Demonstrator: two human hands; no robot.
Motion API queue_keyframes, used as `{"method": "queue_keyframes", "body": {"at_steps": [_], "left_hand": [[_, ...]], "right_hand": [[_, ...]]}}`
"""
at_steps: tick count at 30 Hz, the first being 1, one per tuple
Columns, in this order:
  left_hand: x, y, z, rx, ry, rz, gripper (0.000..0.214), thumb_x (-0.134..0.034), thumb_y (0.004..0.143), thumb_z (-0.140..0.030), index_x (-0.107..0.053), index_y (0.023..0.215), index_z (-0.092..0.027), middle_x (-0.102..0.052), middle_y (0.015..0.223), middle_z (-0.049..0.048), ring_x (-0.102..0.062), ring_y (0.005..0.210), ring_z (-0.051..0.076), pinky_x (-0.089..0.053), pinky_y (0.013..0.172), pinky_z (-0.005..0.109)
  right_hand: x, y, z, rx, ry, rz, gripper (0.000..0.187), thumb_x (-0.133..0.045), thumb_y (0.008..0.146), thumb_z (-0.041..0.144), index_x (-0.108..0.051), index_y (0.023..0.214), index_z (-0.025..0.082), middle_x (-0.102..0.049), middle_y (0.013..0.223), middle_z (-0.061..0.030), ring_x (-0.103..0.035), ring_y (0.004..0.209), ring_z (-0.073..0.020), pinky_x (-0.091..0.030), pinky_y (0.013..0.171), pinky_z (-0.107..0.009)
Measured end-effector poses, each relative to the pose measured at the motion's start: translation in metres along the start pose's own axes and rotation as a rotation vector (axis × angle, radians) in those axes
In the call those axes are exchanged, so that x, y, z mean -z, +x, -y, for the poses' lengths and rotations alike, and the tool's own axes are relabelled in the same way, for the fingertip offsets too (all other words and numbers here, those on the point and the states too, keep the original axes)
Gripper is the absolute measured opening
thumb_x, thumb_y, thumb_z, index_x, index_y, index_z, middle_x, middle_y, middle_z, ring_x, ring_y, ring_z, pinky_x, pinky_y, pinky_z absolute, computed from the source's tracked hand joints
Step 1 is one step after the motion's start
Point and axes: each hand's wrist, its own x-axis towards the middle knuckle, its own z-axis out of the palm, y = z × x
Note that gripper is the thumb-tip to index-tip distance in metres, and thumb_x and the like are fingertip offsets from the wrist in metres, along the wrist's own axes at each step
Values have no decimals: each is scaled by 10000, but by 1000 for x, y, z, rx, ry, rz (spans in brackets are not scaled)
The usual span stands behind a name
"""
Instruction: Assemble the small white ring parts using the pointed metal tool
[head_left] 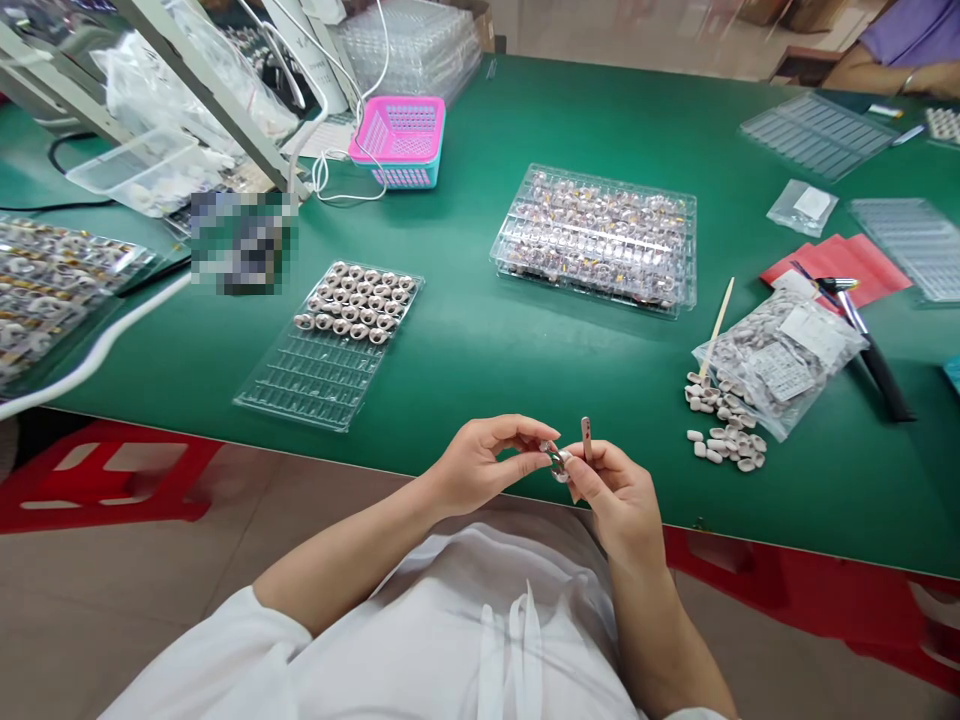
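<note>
Over edge of green table, L hand & R hand, w/ fingers nearly closed, pinch small shiny ring-like part; R has flat metal strip, both partly hidden. Grey-brown tiled floor below.

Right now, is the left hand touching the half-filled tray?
Apart: the head view shows green tabletop between the left hand and the half-filled tray.

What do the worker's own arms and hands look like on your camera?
The left hand and right hand are bare, with no gloves, bracelets or watch visible. The forearms are uncovered. The loose white left sleeve ends near the elbow; only an edge of the white right sleeve shows.
</note>
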Motion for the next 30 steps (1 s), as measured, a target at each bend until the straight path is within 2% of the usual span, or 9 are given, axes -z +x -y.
{"method": "queue_keyframes", "body": {"at_steps": [6,11,18,21,26,30], "left_hand": [[-1,0,0,-35,102,5,218,-687,869,-255,-716,1039,-120,-745,975,109,-714,844,191,-586,795,302],[-4,2,-4,-112,236,-11,167,-671,855,-208,-723,982,-113,-746,903,98,-702,759,163,-584,717,266],[-2,9,-4,-471,507,13,133,-667,853,-147,-739,966,-154,-780,796,62,-711,704,138,-561,680,224],[-1,11,-2,-551,572,20,163,-643,860,-135,-741,987,-165,-786,816,65,-717,731,146,-564,687,231],[-3,12,-3,-538,559,-10,189,-631,836,-119,-766,963,-158,-779,838,82,-714,733,145,-565,677,224],[-6,10,-7,-385,427,-44,219,-636,826,-136,-780,990,-147,-769,854,86,-705,713,134,-564,684,218]], "right_hand": [[-2,-2,2,11,-44,-10,206,-720,853,394,-730,897,194,-705,750,-32,-563,588,-115,-467,517,-224],[-3,-2,-1,13,7,-23,193,-723,851,391,-733,891,202,-694,734,-22,-547,575,-104,-453,509,-213],[-1,-3,-3,69,-32,-32,159,-704,875,352,-722,906,197,-691,743,-18,-564,584,-103,-453,510,-208],[-3,-4,-1,131,-77,-5,122,-670,907,315,-712,936,204,-699,775,-16,-595,608,-105,-478,543,-213],[-3,-5,1,331,-276,-20,83,-625,933,229,-702,962,216,-686,825,-22,-635,697,-133,-516,607,-245],[-5,-6,-5,591,-492,-127,208,-630,912,138,-687,1080,247,-677,902,-40,-641,763,-153,-514,587,-257]]}}
